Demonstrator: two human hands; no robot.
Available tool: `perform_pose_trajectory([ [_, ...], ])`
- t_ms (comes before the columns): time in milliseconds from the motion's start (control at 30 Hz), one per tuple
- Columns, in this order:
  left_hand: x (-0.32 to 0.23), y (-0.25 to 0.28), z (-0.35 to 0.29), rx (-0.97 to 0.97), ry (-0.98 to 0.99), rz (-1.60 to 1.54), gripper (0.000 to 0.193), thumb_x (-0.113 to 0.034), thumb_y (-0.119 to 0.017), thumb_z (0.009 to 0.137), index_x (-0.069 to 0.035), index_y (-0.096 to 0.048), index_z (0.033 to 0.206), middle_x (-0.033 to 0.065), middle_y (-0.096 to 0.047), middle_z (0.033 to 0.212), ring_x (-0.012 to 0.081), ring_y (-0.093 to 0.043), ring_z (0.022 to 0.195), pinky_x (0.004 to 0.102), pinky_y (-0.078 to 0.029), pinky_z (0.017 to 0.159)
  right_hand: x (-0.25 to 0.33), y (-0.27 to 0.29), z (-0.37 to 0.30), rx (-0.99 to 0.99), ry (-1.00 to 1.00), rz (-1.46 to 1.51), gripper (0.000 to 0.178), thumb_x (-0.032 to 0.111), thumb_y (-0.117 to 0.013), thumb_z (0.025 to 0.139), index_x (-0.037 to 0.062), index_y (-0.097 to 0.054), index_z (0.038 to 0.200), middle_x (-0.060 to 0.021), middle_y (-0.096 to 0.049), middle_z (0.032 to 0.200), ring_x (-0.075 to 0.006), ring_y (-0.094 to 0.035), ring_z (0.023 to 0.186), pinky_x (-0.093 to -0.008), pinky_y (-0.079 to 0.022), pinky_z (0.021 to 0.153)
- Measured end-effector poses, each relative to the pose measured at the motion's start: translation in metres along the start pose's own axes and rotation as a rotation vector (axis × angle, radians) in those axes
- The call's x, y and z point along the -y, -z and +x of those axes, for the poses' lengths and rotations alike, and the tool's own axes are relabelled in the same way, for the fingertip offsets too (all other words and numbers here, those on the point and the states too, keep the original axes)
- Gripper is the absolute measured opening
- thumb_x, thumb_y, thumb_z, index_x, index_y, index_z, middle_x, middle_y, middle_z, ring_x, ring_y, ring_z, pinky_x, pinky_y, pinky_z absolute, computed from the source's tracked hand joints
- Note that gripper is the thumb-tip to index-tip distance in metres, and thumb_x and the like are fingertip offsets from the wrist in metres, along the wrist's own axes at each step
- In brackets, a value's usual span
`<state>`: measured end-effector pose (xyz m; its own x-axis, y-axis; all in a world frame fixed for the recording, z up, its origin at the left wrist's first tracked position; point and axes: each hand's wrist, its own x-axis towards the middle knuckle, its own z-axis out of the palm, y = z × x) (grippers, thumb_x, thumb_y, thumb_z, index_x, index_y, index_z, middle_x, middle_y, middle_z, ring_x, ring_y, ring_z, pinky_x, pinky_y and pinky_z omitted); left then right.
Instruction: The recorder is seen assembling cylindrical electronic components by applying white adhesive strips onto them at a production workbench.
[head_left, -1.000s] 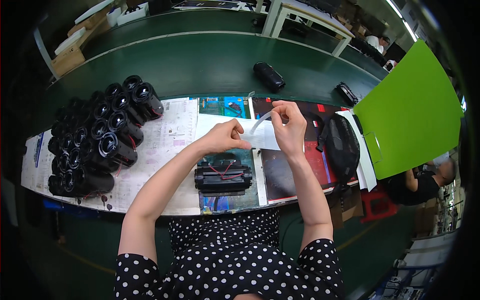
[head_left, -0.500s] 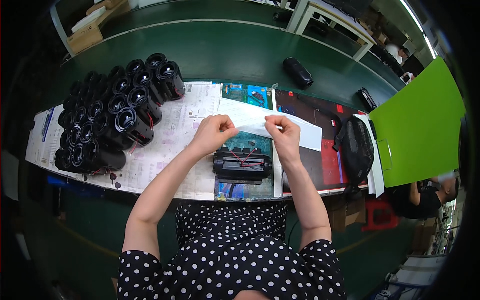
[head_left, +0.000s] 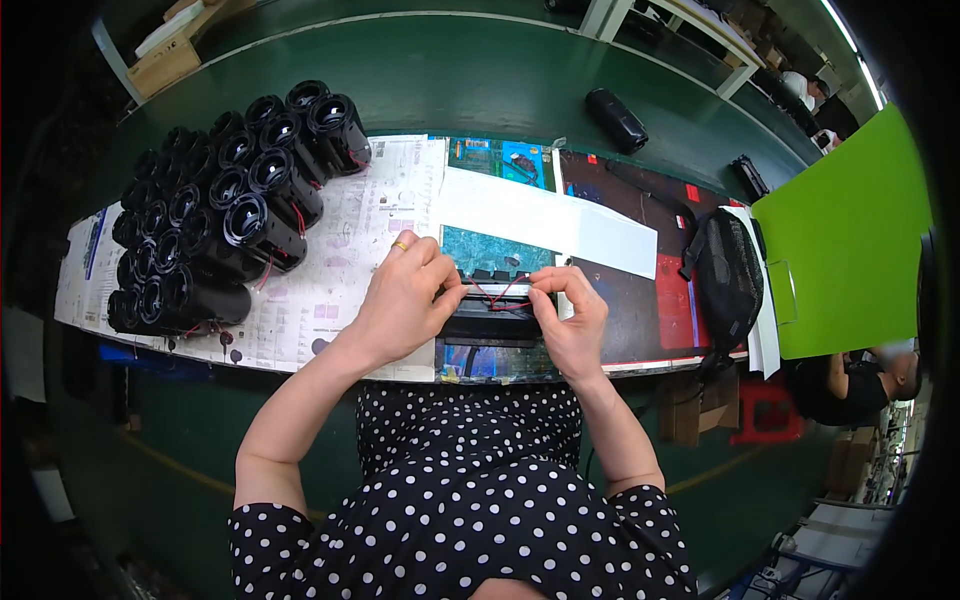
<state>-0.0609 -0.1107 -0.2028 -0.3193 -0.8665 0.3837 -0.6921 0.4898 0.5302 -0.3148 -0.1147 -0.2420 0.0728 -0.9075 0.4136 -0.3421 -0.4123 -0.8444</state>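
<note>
A thin white strip (head_left: pixel 508 291) stretches between my hands and lies along the top of a black cylindrical housing (head_left: pixel 488 328). My left hand (head_left: pixel 405 300) pinches the strip's left end; a ring shows on one finger. The right end is pinched in my right hand (head_left: pixel 572 318). Red wires (head_left: pixel 492 302) cross the housing beside the strip. The fingertips rest at or very near the housing, and whether they touch it I cannot tell. Just beyond lies a long white sheet (head_left: pixel 540 215), spread over the blue-green mat (head_left: pixel 490 245).
Several black cylinders (head_left: pixel 262 228) with red wires stand on printed paper (head_left: pixel 385 215) at left. Behind the board lies a black cylindrical speaker (head_left: pixel 617 120). A black mesh bag (head_left: pixel 728 280) and a bright green panel (head_left: pixel 835 240) are at right. Other people sit further off.
Both hands have come down toward me from over the white sheet to the housing, bringing the strip onto its top. The view has shifted slightly.
</note>
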Motion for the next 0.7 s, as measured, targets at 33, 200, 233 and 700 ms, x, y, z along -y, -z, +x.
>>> perform_pose_trajectory([
  [33,0.0,-0.004,-0.002,-0.026,-0.019,0.014,0.018,-0.007,-0.084,0.086,-0.004,-0.066,0.084,0.0115,-0.059,0.09,0.0328,-0.057,0.093,0.0444,-0.049,0.082,-0.001,-0.001,-0.001,-0.005,0.012,-0.003,0.004,-0.003,-0.076,0.093,-0.0014,-0.073,0.095,-0.0118,-0.077,0.104,-0.0192,-0.072,0.097,-0.0316,-0.055,0.09],
  [200,-0.008,-0.009,-0.003,-0.074,-0.061,0.074,0.019,0.0,-0.082,0.085,-0.003,-0.064,0.084,0.0122,-0.059,0.09,0.0338,-0.06,0.09,0.0451,-0.053,0.078,-0.004,-0.001,-0.004,-0.028,0.104,-0.074,0.007,-0.005,-0.076,0.091,-0.0004,-0.072,0.096,-0.0117,-0.077,0.103,-0.0204,-0.073,0.093,-0.033,-0.057,0.086],
  [233,-0.01,-0.009,-0.004,-0.07,-0.065,0.095,0.018,0.0,-0.082,0.085,-0.002,-0.064,0.084,0.0126,-0.059,0.09,0.034,-0.061,0.09,0.045,-0.054,0.078,-0.005,-0.001,-0.005,-0.032,0.121,-0.086,0.008,-0.005,-0.076,0.091,-0.0002,-0.072,0.096,-0.0118,-0.077,0.103,-0.0207,-0.073,0.093,-0.0331,-0.057,0.085],
  [700,-0.039,0.0,0.012,0.272,0.004,0.479,0.016,-0.004,-0.077,0.088,0.002,-0.063,0.092,0.0198,-0.064,0.097,0.0373,-0.068,0.098,0.044,-0.058,0.083,0.013,-0.002,0.001,-0.021,0.114,-0.36,0.013,0.001,-0.079,0.087,0.0034,-0.066,0.089,-0.0105,-0.075,0.093,-0.0327,-0.074,0.084,-0.0429,-0.058,0.071],
])
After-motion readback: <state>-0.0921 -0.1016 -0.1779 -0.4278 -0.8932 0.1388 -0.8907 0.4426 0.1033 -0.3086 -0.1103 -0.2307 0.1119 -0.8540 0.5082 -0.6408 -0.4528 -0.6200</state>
